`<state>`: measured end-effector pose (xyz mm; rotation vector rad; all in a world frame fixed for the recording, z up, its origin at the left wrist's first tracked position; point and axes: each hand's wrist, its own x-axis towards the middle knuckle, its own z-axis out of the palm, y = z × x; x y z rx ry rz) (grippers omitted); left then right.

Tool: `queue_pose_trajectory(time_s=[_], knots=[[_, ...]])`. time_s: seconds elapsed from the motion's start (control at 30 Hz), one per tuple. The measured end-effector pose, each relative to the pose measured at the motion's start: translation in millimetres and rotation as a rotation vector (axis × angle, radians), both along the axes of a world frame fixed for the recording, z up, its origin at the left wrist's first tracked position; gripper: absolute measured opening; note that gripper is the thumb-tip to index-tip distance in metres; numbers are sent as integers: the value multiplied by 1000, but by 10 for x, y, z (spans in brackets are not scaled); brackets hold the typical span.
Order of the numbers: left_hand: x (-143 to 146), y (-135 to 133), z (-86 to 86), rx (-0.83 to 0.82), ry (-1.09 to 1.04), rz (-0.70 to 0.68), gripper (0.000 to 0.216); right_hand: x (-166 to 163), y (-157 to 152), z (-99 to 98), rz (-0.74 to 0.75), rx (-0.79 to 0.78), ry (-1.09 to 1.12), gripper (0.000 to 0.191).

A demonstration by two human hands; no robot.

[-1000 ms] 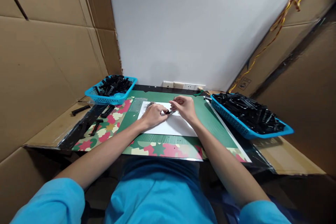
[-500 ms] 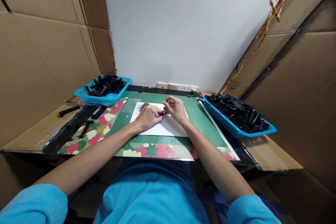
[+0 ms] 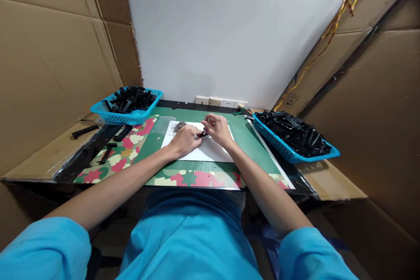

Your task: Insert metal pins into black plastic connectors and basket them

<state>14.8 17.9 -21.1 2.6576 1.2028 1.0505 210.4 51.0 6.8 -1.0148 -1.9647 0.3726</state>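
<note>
My left hand (image 3: 185,139) and my right hand (image 3: 217,128) meet over a white sheet of paper (image 3: 210,152) on the green mat (image 3: 259,148). Both have their fingers curled round a small black plastic part (image 3: 202,134) held between them, just above the paper. A little heap of tiny metal pieces (image 3: 179,126) lies on the paper's far left corner, just beyond my left hand.
A blue basket (image 3: 126,106) of black parts stands at the far left, a larger blue basket (image 3: 292,136) of black parts at the right. Loose black parts (image 3: 108,151) lie on the camouflage-patterned mat (image 3: 123,153). Cardboard walls enclose both sides; wall sockets (image 3: 218,102) sit behind.
The view has shifted a little, so everything sits further left and higher in the picture. Both hands stay together on the black part over the paper.
</note>
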Motion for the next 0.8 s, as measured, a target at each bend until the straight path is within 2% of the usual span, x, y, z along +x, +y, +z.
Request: queue_pose_trajectory(time_s=[0.2,0.37,0.53,0.63,0.8], knots=[[-2,8,-20,-10,-48,-15,13,-13,-19,-7,-34,34,-46,28],[-2,-17,35,28,-17,-64,13,23,1,-30,4,-134,173,40],[-4,-26,48,24,14,-31,12,86,-34,36,85,-115,252,33],[-10,-18,48,27,4,10,11,143,-53,113,92,-68,157,26],[-37,0,65,-16,-53,77,13,254,-64,181,100,-46,-180,28]])
